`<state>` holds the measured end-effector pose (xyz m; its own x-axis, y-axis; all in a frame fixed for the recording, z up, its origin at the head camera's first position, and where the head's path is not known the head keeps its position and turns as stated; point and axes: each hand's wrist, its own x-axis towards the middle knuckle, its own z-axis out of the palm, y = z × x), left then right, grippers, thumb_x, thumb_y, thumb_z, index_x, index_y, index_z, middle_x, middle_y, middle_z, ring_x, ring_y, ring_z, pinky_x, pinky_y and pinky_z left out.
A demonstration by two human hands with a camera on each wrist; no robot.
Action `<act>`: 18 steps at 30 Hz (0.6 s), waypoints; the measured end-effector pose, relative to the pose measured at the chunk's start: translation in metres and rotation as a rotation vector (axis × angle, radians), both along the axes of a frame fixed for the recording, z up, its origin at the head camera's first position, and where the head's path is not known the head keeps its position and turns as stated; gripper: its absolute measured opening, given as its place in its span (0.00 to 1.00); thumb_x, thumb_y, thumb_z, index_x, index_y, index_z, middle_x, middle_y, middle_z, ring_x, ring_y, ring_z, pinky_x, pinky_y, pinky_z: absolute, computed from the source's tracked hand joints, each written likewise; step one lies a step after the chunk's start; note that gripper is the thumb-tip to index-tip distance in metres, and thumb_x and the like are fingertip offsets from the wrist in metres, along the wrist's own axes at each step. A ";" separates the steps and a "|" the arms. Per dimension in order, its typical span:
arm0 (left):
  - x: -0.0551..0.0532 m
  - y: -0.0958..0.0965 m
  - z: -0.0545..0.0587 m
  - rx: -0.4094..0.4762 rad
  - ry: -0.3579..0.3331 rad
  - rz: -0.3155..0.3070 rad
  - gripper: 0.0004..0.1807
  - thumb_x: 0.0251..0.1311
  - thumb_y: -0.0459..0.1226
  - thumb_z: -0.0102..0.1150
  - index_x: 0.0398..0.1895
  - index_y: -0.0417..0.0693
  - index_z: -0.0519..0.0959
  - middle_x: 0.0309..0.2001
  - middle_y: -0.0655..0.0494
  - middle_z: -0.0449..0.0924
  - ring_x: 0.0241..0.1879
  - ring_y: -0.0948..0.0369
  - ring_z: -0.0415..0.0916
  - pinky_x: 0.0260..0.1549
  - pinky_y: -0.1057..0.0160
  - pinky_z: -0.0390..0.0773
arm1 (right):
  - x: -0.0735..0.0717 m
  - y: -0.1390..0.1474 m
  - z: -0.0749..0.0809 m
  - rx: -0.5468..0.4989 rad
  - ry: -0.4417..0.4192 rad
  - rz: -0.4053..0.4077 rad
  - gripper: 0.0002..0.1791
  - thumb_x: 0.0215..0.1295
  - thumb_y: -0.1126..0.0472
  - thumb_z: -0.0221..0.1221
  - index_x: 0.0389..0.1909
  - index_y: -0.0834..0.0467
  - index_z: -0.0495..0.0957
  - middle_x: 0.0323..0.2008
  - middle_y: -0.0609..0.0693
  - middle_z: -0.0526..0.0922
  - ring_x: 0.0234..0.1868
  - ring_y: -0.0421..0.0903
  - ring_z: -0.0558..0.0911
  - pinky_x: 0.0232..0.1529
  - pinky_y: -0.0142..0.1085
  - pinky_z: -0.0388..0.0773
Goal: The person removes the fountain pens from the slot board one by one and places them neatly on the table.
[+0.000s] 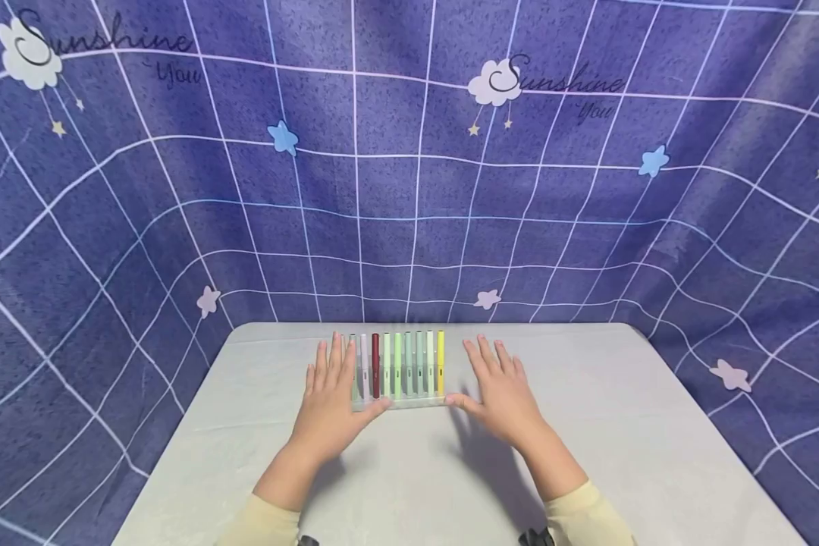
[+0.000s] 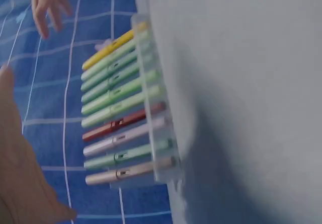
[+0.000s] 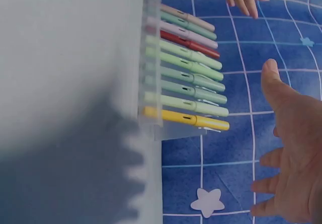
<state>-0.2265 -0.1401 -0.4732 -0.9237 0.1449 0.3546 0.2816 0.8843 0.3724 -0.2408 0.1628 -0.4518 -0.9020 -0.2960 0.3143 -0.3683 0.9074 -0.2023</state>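
A row of capped pens stands upright in a clear plastic rack [image 1: 416,403] on the table. Among them are a dark red pen [image 1: 376,368], a yellow pen [image 1: 440,364] at the right end and a beige pen [image 2: 133,171] at the left end. My left hand [image 1: 327,413] is spread at the rack's left side, covering the leftmost pens in the head view. To the right of the yellow pen, my right hand [image 1: 505,398] is spread too, its thumb towards the rack's corner. Both wrist views show the hands apart from the pens, holding nothing.
The white table [image 1: 409,485] has rounded far corners. Behind it and along both sides hangs a blue-purple curtain [image 1: 396,182] with a white grid, stars and clouds. Shadows of the hands fall on the tabletop.
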 end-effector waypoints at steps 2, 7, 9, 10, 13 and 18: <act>-0.006 -0.007 0.001 0.042 -0.018 -0.027 0.65 0.47 0.77 0.52 0.78 0.60 0.30 0.78 0.61 0.18 0.77 0.53 0.18 0.73 0.38 0.39 | -0.004 0.001 0.003 -0.039 -0.006 0.002 0.55 0.57 0.24 0.54 0.78 0.47 0.46 0.77 0.56 0.52 0.76 0.63 0.53 0.71 0.62 0.51; -0.019 -0.030 0.000 0.220 -0.092 -0.085 0.73 0.36 0.74 0.66 0.76 0.68 0.26 0.78 0.67 0.20 0.78 0.51 0.29 0.68 0.34 0.52 | -0.012 0.004 0.005 -0.171 -0.025 0.025 0.50 0.59 0.31 0.59 0.76 0.48 0.52 0.74 0.55 0.60 0.73 0.59 0.62 0.71 0.57 0.58; -0.023 -0.039 -0.002 0.297 -0.137 -0.091 0.75 0.33 0.71 0.70 0.75 0.72 0.25 0.78 0.66 0.22 0.78 0.48 0.34 0.67 0.34 0.54 | -0.014 0.005 0.004 -0.221 -0.035 0.032 0.49 0.59 0.32 0.61 0.75 0.50 0.54 0.73 0.54 0.63 0.72 0.58 0.64 0.70 0.56 0.60; -0.025 -0.044 -0.003 0.324 -0.156 -0.091 0.76 0.32 0.71 0.71 0.75 0.74 0.24 0.79 0.64 0.23 0.78 0.46 0.36 0.67 0.34 0.54 | -0.016 0.005 0.003 -0.242 -0.043 0.031 0.48 0.59 0.32 0.60 0.75 0.50 0.55 0.73 0.54 0.63 0.72 0.58 0.64 0.70 0.55 0.61; -0.028 -0.056 -0.005 0.437 -0.231 -0.120 0.76 0.34 0.62 0.78 0.74 0.76 0.24 0.80 0.54 0.30 0.76 0.41 0.42 0.68 0.36 0.55 | -0.020 0.006 0.000 -0.301 -0.068 0.027 0.48 0.60 0.31 0.58 0.74 0.51 0.56 0.72 0.54 0.65 0.71 0.58 0.65 0.69 0.56 0.62; -0.033 -0.071 -0.011 0.531 -0.304 -0.178 0.73 0.38 0.55 0.79 0.77 0.70 0.31 0.79 0.48 0.43 0.72 0.40 0.55 0.66 0.38 0.62 | -0.031 0.008 -0.007 -0.426 -0.136 0.049 0.46 0.61 0.34 0.60 0.74 0.53 0.57 0.71 0.54 0.66 0.68 0.57 0.69 0.65 0.56 0.68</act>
<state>-0.2597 -0.2110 -0.4843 -0.9723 0.1820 0.1464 0.2203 0.5062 0.8338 -0.2714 0.1705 -0.4592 -0.9315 -0.2097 0.2971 -0.3534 0.7149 -0.6034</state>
